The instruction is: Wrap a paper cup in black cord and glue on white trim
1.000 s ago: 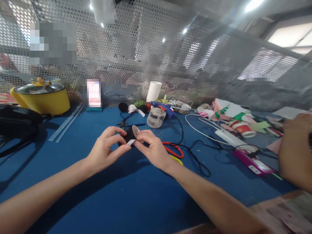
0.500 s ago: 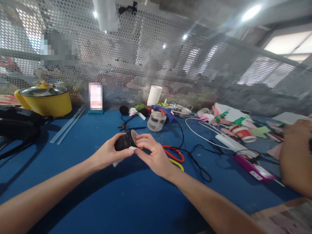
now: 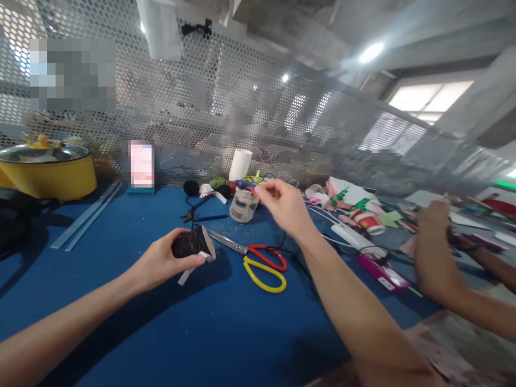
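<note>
My left hand (image 3: 163, 258) is wrapped around a small cylinder covered in black (image 3: 187, 244), tilted with its pale end facing right. A white strip (image 3: 186, 275) hangs below it, and my thumb presses on another bit of white at the rim. My right hand (image 3: 284, 207) is closed at the handle end of a blue hot glue gun (image 3: 244, 185), which rests on a clear plastic jar (image 3: 243, 207). Its fingers hide the handle and most of the trigger. Between my hands, scissors (image 3: 264, 269) with red and yellow handles lie on the blue table.
Pliers (image 3: 189, 216) lie behind the cylinder. A phone (image 3: 142, 165) stands at the back, left of a white roll (image 3: 241, 164). A yellow pot (image 3: 48, 172) is at far left. Cables and a purple power strip (image 3: 382, 273) lie right, near another person's arm (image 3: 437, 258).
My right hand has left the cylinder and reached forward to the glue gun. My left hand keeps the cylinder, lower now. The view has turned right, and the scissors have come into full view.
</note>
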`<state>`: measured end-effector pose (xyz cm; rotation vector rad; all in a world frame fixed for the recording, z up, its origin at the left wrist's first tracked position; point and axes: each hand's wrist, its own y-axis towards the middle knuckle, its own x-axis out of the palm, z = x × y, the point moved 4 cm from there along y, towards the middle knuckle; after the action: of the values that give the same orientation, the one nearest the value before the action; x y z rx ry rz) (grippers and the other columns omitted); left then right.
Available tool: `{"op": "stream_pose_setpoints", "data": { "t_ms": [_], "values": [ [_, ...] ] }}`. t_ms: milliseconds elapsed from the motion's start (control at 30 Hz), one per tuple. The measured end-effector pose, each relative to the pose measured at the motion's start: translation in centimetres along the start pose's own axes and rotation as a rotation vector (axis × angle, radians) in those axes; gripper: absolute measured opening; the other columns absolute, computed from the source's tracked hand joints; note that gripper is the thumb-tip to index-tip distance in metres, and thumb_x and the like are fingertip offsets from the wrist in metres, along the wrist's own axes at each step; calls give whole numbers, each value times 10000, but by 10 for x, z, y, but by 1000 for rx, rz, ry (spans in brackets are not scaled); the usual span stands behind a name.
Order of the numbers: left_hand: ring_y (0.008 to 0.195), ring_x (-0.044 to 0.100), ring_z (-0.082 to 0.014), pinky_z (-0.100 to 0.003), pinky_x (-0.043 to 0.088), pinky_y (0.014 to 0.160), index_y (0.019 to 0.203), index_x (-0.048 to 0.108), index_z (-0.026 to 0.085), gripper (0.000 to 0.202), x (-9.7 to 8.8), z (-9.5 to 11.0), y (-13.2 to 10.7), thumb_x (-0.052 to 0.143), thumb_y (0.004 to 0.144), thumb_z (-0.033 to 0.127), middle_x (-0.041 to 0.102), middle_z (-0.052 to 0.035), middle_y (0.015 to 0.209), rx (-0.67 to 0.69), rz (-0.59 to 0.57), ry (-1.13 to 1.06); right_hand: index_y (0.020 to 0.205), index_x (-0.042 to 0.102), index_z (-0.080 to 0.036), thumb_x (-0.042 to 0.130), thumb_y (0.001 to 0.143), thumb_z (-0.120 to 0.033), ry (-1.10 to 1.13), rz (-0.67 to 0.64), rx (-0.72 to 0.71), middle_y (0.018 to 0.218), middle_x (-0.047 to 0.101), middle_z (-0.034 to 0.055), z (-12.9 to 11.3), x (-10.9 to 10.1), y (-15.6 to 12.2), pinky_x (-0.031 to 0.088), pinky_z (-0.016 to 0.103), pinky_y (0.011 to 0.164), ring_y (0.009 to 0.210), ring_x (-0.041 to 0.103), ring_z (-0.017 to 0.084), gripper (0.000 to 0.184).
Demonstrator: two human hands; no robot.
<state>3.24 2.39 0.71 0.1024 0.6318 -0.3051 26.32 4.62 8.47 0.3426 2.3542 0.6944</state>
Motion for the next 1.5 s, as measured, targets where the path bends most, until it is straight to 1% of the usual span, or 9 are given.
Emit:
{"op": "stream_pose_setpoints", "data": {
  "t_ms": [67, 200, 400, 533, 667, 767, 867, 1067, 1500],
  "values": [
    [788, 599, -239, -304, 475, 657, 1093, 486, 145, 671, 0, 1, 0, 596, 586, 572, 637, -68, 866, -1, 1, 78, 704, 569, -161, 585, 725, -348, -200, 67, 217, 730, 647, 61, 24, -8, 26, 451, 334, 734, 789, 603, 219, 189],
    [760, 613, -230, -283, 468, 633, 1077, 504, 148, 667, 1, 6, -3, 576, 583, 590, 659, -64, 838, -26, -33, 193, 501, 517, -162, 641, 688, -337, -170, -74, 409, 422, 543, 38, 60, 5, 51, 476, 310, 530, 568, 615, 227, 285],
    [796, 615, -243, -302, 466, 664, 1056, 526, 136, 650, -3, 10, -3, 576, 585, 580, 664, -86, 864, -21, -62, 246, 655, 580, -154, 655, 692, -372, 46, -155, 514, 389, 535, -13, 78, 24, 42, 413, 208, 320, 346, 528, 125, 233],
    [795, 607, -242, -297, 465, 651, 1052, 523, 145, 666, -6, 10, -1, 577, 574, 605, 657, -79, 863, -9, -79, 251, 673, 535, -156, 587, 757, -311, 175, -48, 490, 408, 492, -45, 72, 23, 38, 356, 164, 307, 334, 484, 80, 184],
    [772, 602, -223, -285, 462, 648, 1067, 507, 153, 688, -9, 10, 0, 584, 565, 617, 646, -71, 858, 0, -76, 238, 706, 518, -169, 573, 748, -278, 305, -8, 387, 529, 547, -36, 46, 17, 21, 451, 183, 446, 449, 541, 81, 130],
    [734, 603, -208, -272, 454, 625, 1093, 483, 163, 694, -12, 9, 1, 591, 571, 607, 644, -57, 826, 7, -70, 228, 791, 560, -150, 601, 691, -246, 483, -184, 234, 649, 612, 8, 15, 16, -8, 484, 221, 517, 532, 578, 108, 144],
    [651, 598, -183, -243, 431, 550, 1065, 489, 177, 649, -13, 6, 3, 589, 582, 599, 638, -24, 737, 4, -129, 229, 849, 586, -129, 560, 721, -250, 523, -399, 264, 576, 587, -9, -3, 19, -45, 429, 205, 439, 416, 500, 75, 178],
    [594, 583, -158, -218, 398, 499, 972, 526, 177, 550, -13, -3, 7, 571, 612, 590, 624, -11, 690, -29, -285, 270, 654, 578, -129, 549, 755, -320, 363, -592, 311, 432, 490, -34, -6, 23, -82, 427, 218, 454, 398, 475, 84, 218],
    [672, 570, -176, -222, 367, 528, 943, 566, 176, 557, -12, -15, 15, 536, 609, 620, 624, -26, 745, -68, -320, 352, 653, 539, -177, 534, 756, -356, 86, -648, 272, 399, 479, -43, -8, 28, -90, 390, 208, 369, 350, 467, 103, 206]
  ]
}}
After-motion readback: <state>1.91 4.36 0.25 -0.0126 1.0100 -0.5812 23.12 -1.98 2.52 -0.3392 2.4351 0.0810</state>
